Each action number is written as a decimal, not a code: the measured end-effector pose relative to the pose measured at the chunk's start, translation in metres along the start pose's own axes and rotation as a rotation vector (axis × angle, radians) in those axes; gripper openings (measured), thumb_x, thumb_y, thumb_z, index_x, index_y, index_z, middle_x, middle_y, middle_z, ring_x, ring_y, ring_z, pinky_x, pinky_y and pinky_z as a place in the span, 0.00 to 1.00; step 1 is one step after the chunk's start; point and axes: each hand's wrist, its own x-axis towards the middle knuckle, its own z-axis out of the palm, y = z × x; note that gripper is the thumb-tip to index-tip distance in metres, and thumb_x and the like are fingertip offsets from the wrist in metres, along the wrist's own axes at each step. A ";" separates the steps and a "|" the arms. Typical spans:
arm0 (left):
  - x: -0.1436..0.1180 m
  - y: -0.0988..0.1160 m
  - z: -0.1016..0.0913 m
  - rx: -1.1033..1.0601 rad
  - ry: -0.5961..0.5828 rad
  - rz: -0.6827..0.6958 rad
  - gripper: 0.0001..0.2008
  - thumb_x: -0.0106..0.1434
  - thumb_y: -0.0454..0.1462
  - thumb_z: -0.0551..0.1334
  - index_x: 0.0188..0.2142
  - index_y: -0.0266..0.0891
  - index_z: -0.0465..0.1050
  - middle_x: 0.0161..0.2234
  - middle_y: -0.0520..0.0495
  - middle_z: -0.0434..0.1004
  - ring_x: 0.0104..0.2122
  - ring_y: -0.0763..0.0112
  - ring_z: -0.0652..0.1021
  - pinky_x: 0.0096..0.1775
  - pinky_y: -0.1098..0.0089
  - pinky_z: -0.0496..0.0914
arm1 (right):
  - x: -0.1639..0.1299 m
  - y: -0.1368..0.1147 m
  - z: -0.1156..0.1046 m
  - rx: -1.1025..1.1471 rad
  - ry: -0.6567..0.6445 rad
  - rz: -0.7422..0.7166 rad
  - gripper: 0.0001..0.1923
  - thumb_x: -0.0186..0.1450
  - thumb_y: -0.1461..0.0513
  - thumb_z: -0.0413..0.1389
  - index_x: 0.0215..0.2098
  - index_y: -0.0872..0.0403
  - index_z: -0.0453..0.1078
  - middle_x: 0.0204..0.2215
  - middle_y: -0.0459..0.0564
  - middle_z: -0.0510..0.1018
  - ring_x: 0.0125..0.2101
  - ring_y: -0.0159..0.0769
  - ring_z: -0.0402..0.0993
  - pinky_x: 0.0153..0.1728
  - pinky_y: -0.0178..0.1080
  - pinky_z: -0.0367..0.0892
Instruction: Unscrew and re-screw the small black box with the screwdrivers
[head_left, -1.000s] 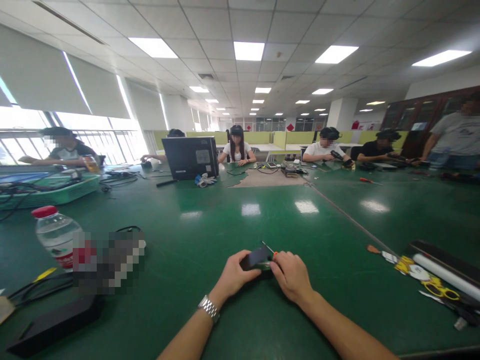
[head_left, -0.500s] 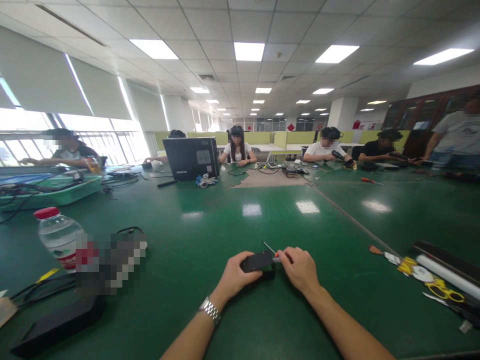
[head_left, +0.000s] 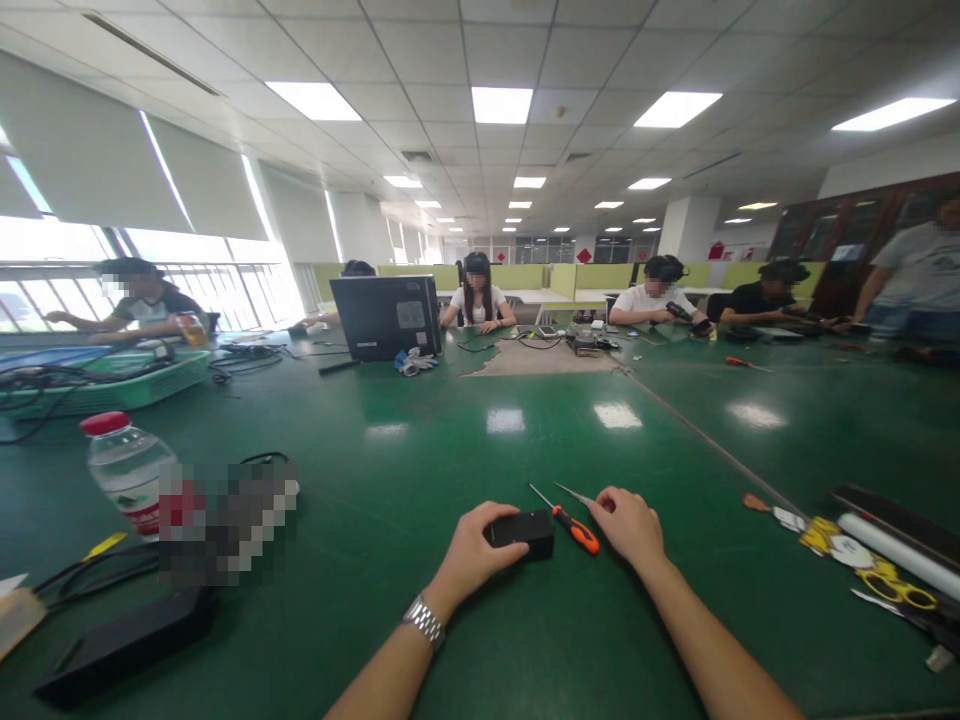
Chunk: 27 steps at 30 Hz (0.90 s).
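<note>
My left hand (head_left: 480,543) grips a small black rectangular box (head_left: 534,534) at its left end, thumb in front and fingers behind. Between my fingers and thumb the box's dark top shows. To its right an orange-and-black screwdriver (head_left: 576,529) lies on the green table, its shaft pointing away from me. My right hand (head_left: 628,522) is closed on slim, pointed metal tweezers (head_left: 574,494), their tip reaching left above the screwdriver. The tweezers are apart from the box.
A water bottle (head_left: 131,470) and a long black case (head_left: 124,645) are at the left, near cables. Yellow-handled scissors (head_left: 896,588) and a white tube (head_left: 900,550) lie at the right. Farther off stand a black computer case (head_left: 386,318) and a green basket (head_left: 169,378); several people sit around the table (head_left: 450,440).
My right hand has drawn back to the right, away from the box, with the tweezers. The screwdriver now shows in full. My left hand keeps its hold on the box.
</note>
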 end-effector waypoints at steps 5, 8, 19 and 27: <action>-0.001 0.001 0.000 0.024 -0.006 -0.008 0.20 0.50 0.39 0.69 0.44 0.40 0.75 0.40 0.46 0.77 0.39 0.62 0.76 0.42 0.68 0.68 | -0.001 0.000 0.000 0.000 0.005 0.000 0.14 0.62 0.49 0.51 0.31 0.48 0.72 0.31 0.47 0.77 0.34 0.39 0.70 0.30 0.37 0.54; 0.000 0.003 0.001 0.038 -0.009 -0.031 0.19 0.51 0.40 0.69 0.43 0.40 0.76 0.40 0.45 0.78 0.39 0.61 0.76 0.42 0.68 0.69 | 0.000 0.000 0.000 0.003 0.006 -0.002 0.13 0.61 0.50 0.52 0.32 0.49 0.72 0.31 0.47 0.77 0.34 0.39 0.70 0.30 0.36 0.55; -0.039 -0.004 -0.086 0.212 0.230 -0.257 0.25 0.53 0.51 0.64 0.45 0.39 0.76 0.41 0.44 0.80 0.39 0.55 0.78 0.43 0.61 0.71 | 0.000 0.000 -0.001 0.038 -0.005 0.004 0.11 0.59 0.52 0.54 0.33 0.49 0.73 0.31 0.46 0.77 0.34 0.39 0.70 0.31 0.37 0.56; -0.146 -0.049 -0.174 0.553 0.476 -0.527 0.27 0.46 0.55 0.63 0.41 0.44 0.78 0.39 0.48 0.81 0.38 0.50 0.80 0.41 0.59 0.74 | 0.001 0.001 0.000 0.077 -0.010 0.036 0.15 0.60 0.49 0.52 0.31 0.48 0.73 0.31 0.46 0.77 0.35 0.39 0.71 0.31 0.37 0.56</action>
